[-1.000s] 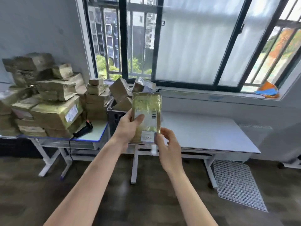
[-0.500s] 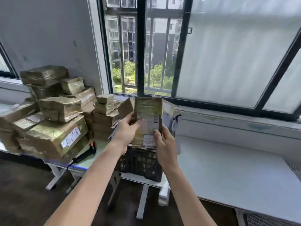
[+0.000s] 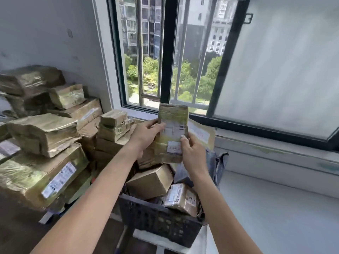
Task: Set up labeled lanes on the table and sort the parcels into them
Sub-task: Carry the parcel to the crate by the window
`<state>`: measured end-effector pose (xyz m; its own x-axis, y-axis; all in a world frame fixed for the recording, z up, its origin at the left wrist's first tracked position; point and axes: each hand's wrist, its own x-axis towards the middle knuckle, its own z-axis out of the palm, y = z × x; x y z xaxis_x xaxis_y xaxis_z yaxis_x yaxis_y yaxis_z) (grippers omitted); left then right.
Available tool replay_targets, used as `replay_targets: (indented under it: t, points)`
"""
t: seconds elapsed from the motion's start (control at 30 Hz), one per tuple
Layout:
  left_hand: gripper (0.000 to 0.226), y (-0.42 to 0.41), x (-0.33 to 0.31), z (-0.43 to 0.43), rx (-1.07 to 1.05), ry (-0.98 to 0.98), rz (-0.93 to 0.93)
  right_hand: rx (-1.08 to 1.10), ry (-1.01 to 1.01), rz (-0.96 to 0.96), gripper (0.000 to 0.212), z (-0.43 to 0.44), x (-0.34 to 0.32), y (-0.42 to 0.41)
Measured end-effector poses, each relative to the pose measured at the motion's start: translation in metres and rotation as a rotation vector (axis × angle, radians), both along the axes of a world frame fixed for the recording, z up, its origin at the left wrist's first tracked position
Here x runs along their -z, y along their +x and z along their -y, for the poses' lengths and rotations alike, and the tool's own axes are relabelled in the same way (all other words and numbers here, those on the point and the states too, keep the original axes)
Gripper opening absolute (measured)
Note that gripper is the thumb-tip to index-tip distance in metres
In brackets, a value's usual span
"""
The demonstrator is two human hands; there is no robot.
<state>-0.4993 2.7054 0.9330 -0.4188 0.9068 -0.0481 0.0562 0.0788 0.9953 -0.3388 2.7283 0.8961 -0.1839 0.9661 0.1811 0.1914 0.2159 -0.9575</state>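
Both the left hand [image 3: 146, 132] and right hand [image 3: 192, 153] grip the taped parcel [image 3: 172, 132] upright above the black crate [image 3: 161, 220], where its glossy wrap (slick-looking) could let it slip down among the unsorted boxes [image 3: 150, 182].

Flat brown parcel [image 3: 172, 132], tape-wrapped, upright at centre, white labels facing near, pinched between left hand [image 3: 146, 132] and right hand [image 3: 192, 153]. Smaller parcels [image 3: 152, 182] heaped in dark crate [image 3: 161, 220] beneath; larger parcels [image 3: 42, 132] stacked left; white table [image 3: 275, 217] right.

A black crate [image 3: 159, 222] is sitting on the white tabletop's [image 3: 275, 217] left end. Taped parcels [image 3: 42, 167] are lying stacked beside it.
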Motion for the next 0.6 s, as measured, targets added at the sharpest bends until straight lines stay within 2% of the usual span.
replay_targets:
  t: [0.1,0.23,0.33,0.4,0.47,0.6]
  points:
    - [0.019,-0.008,0.002,-0.026,0.039,-0.071,-0.128,0.022,-0.048,-0.04,0.024,-0.022,0.008,-0.004]
    - [0.035,-0.009,0.006,-0.046,0.108,-0.164,-0.247,0.069,-0.158,-0.103,0.03,-0.034,0.028,-0.002]
    - [0.034,-0.006,0.007,-0.052,0.119,-0.169,-0.314,0.085,-0.23,-0.097,0.039,-0.037,0.036,0.001]
    - [0.036,-0.004,0.008,-0.054,0.131,-0.167,-0.377,0.09,-0.227,-0.079,0.029,-0.038,0.041,0.006]
    - [0.039,-0.005,0.012,-0.056,0.121,-0.172,-0.395,0.058,-0.22,-0.061,0.019,-0.037,0.044,0.01]
    - [0.041,-0.007,0.028,-0.055,0.143,-0.239,-0.361,0.012,-0.222,-0.015,0.028,-0.034,0.049,0.013]
